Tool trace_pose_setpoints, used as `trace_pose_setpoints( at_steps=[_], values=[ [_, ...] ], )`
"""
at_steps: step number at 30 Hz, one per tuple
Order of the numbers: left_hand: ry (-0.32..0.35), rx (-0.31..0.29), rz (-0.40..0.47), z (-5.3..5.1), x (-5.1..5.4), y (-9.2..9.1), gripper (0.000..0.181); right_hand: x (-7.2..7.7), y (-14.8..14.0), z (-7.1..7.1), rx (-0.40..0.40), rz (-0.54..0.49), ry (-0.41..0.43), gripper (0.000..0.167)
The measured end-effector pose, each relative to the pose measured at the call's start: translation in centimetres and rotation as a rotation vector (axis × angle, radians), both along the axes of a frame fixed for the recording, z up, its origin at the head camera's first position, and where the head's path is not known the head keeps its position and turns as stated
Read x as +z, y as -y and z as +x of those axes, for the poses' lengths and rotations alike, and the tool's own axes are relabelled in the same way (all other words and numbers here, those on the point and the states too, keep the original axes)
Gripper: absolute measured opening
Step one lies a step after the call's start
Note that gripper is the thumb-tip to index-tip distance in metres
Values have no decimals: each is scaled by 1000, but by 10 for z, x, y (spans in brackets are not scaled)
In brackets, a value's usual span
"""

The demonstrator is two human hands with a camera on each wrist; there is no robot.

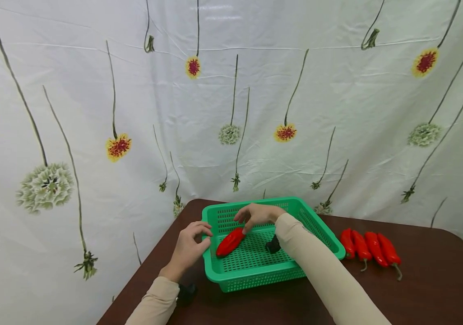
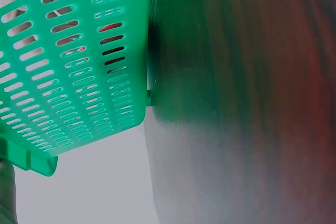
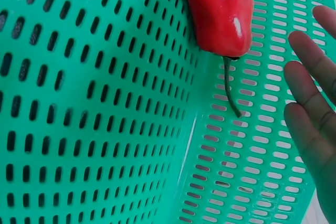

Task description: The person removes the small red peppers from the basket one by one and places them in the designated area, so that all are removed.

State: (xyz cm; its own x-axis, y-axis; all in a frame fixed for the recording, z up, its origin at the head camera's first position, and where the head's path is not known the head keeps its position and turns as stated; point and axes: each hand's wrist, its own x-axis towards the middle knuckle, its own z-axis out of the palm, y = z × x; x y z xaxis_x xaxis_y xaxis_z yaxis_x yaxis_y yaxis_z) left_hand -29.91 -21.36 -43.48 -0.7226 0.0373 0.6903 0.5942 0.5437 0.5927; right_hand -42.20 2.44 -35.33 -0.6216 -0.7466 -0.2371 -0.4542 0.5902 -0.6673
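Observation:
A green perforated plastic basket [image 1: 256, 271] stands on the dark table. Inside, near its left end, lies one red pepper [image 1: 229, 242]; its thin stem shows in the right wrist view, where the pepper [image 3: 223, 14] rests by the basket wall. My right hand [image 1: 257, 214] is over the basket, just above and right of the pepper. In the right wrist view its fingers [image 3: 310, 90] are spread and apart from the pepper. With bent fingers, my left hand [image 1: 191, 243] holds the basket's left rim; only a bit of a finger [image 2: 7, 190] shows in the left wrist view.
Several red peppers [image 1: 371, 248] lie side by side on the table [image 1: 426, 280], right of the basket. A white flowered cloth [image 1: 256, 113] hangs behind. The table's left edge runs close to my left hand.

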Motion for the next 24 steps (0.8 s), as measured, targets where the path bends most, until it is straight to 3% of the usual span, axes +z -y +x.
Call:
trace_pose_setpoints(
  at_steps=[15, 24],
  values=[
    [-7, 17, -2, 1, 1, -2, 25, -10, 12, -2, -26, 42, 6, 55],
    [0, 11, 1, 0, 0, -1, 24, -15, 18, 3, 2, 53, -14, 57]
  ],
)
